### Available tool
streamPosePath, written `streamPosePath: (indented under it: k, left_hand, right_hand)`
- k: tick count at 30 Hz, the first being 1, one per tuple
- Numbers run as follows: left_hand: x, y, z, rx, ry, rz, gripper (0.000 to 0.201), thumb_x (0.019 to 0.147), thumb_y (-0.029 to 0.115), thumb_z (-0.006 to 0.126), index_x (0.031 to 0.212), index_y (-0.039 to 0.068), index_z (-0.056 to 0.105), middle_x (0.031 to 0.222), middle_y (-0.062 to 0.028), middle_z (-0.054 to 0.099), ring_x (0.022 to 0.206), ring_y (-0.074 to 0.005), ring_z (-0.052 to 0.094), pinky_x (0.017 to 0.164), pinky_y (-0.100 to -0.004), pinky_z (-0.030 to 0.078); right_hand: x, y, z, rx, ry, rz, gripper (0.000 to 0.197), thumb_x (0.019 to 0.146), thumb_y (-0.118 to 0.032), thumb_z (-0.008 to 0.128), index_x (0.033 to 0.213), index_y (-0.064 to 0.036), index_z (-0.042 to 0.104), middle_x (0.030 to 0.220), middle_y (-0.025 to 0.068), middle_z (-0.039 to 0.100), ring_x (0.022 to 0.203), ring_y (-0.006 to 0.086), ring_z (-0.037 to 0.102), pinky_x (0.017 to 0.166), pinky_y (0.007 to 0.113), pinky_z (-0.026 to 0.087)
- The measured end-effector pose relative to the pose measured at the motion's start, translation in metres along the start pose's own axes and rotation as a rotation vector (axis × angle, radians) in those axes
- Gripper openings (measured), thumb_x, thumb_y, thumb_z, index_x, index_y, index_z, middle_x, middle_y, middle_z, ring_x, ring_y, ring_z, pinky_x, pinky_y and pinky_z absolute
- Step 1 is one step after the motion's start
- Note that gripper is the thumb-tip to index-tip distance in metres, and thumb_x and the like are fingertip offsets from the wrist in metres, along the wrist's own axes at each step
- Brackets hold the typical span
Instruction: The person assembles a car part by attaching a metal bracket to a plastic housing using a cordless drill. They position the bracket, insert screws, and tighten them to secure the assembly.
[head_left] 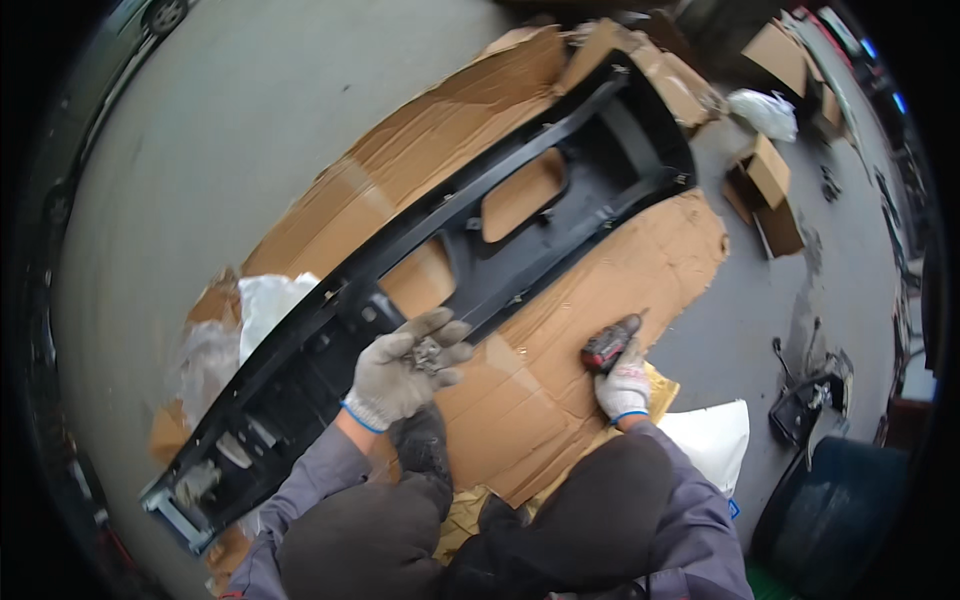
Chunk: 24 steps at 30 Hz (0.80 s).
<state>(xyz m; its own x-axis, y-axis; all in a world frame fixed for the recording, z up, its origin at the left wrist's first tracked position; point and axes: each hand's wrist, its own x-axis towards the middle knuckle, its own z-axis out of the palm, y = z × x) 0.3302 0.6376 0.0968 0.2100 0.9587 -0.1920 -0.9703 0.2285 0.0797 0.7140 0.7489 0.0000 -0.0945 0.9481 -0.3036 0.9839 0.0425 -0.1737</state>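
Note:
My left hand (400,373), in a grey-white work glove, is palm up with its fingers curled round a small heap of metal fasteners (427,354). Their exact kind is too small to tell. Under and beyond this hand lies a long black vehicle trim panel (490,290) with two large cut-outs, stretching from lower left to upper right. Metal clips sit along its edges. My right hand (624,385), gloved too, grips a red and black cordless drill (606,345) over the cardboard, right of the panel. The drill's bit points up and away.
Flattened cardboard (590,265) lies beneath the panel on the grey floor. White plastic sheeting (270,305) shows at the left. Open cardboard boxes (770,195) and a white bag (764,113) stand at far right. A dark blue drum (835,500) is near right.

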Motion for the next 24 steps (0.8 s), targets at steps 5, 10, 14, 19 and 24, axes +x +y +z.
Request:
streamPosePath:
  k: [5, 10, 14, 19, 24]
  left_hand:
    - [-0.001, -0.003, 0.006, -0.036, 0.056, -0.012, 0.067, 0.097, 0.031, 0.058, 0.152, -0.005, 0.046, 0.16, -0.0277, 0.041, 0.149, -0.0466, 0.039, 0.123, -0.0647, 0.029]
    - [0.006, -0.01, 0.014, -0.079, 0.079, -0.01, 0.072, 0.095, 0.042, 0.065, 0.149, -0.003, 0.05, 0.156, -0.0259, 0.047, 0.147, -0.0436, 0.042, 0.122, -0.0635, 0.031]
    - [-0.01, -0.002, 0.009, -0.141, 0.053, 0.041, 0.072, 0.099, 0.043, 0.062, 0.151, -0.004, 0.047, 0.153, -0.0255, 0.051, 0.144, -0.0401, 0.047, 0.122, -0.0599, 0.034]
    - [-0.025, -0.002, 0.009, -0.07, 0.119, 0.048, 0.082, 0.098, 0.054, 0.06, 0.152, -0.005, 0.043, 0.152, -0.0243, 0.05, 0.142, -0.0393, 0.048, 0.121, -0.0607, 0.034]
    - [-0.023, -0.004, 0.01, -0.037, 0.086, 0.037, 0.088, 0.098, 0.059, 0.058, 0.152, -0.007, 0.04, 0.153, -0.0253, 0.049, 0.144, -0.039, 0.046, 0.122, -0.0616, 0.03]
  right_hand:
    - [0.045, -0.033, -0.105, -0.394, -0.647, -0.111, 0.078, 0.086, -0.051, 0.07, 0.138, 0.0038, 0.052, 0.113, 0.0302, 0.072, 0.109, 0.0394, 0.071, 0.091, 0.049, 0.057]
    - [0.015, -0.179, -0.161, 0.201, -0.104, -0.764, 0.029, 0.091, -0.019, 0.066, 0.117, -0.0052, 0.068, 0.104, 0.0213, 0.073, 0.098, 0.0393, 0.071, 0.084, 0.047, 0.057]
    - [-0.019, -0.237, -0.146, 0.379, -0.235, -1.01, 0.043, 0.089, -0.006, 0.068, 0.131, -0.0033, 0.06, 0.105, 0.017, 0.071, 0.099, 0.0374, 0.07, 0.085, 0.044, 0.058]
    - [-0.025, -0.267, -0.151, 0.252, -0.285, -1.221, 0.058, 0.087, -0.013, 0.072, 0.141, -0.0065, 0.053, 0.121, 0.0163, 0.068, 0.103, 0.0364, 0.068, 0.085, 0.045, 0.057]
    - [-0.022, -0.265, -0.133, 0.203, -0.304, -1.229, 0.047, 0.086, -0.013, 0.071, 0.131, -0.0079, 0.06, 0.13, 0.0153, 0.067, 0.103, 0.0361, 0.07, 0.086, 0.046, 0.057]
